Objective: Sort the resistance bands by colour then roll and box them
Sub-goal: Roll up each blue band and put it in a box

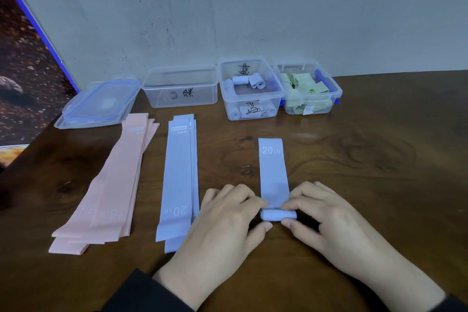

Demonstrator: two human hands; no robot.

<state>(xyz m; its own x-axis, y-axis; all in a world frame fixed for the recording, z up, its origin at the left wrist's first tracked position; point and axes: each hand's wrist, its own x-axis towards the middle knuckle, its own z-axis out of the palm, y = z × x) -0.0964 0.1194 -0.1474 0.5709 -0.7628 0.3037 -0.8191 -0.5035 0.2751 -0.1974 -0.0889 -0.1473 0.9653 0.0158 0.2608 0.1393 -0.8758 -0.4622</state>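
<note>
**Fingers pinching a half-rolled blue band**

Fingertips of both hands grip the rolled near end of a blue 20 LB band (274, 172): left hand (222, 223) pinches the roll's left end, right hand (326, 220) its right end, thumbs on the near side. The unrolled length lies flat on the wooden table (367, 159), running away from the person.

Left to right: stacked clear lids (98, 104) at far left; pink 15 LB bands (111, 185) piled flat; blue 20 LB stack (179, 177) flat, just beside the left hand. Along the wall: empty clear box (179, 88) with marker writing; box of blue rolls (250, 88); box of green rolls (307, 88). Dark sleeves at the wrists.
</note>
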